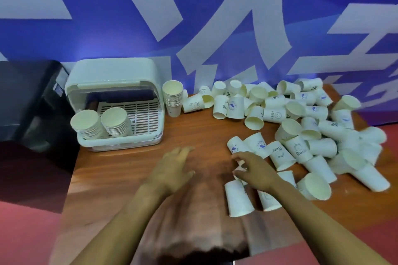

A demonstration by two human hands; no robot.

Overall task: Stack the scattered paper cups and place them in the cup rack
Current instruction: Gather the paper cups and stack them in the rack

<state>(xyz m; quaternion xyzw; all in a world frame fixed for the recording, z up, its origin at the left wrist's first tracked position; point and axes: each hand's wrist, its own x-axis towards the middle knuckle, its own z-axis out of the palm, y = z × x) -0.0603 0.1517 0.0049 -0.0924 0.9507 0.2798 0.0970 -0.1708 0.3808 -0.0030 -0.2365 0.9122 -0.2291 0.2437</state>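
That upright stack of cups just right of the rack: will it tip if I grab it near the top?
The upright stack looks tall and narrow-based, so it probably tips easily. Thin paper likely crushes under a hard squeeze. It should be light; grip low.

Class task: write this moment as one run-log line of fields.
left hand: open over table | right hand: reaching into scattered cups | cup rack: two stacks inside | third stack: beside rack

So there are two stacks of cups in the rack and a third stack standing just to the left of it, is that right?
Not quite: the head view shows two stacks in the rack, but the third stack stands just to its right, on the table.
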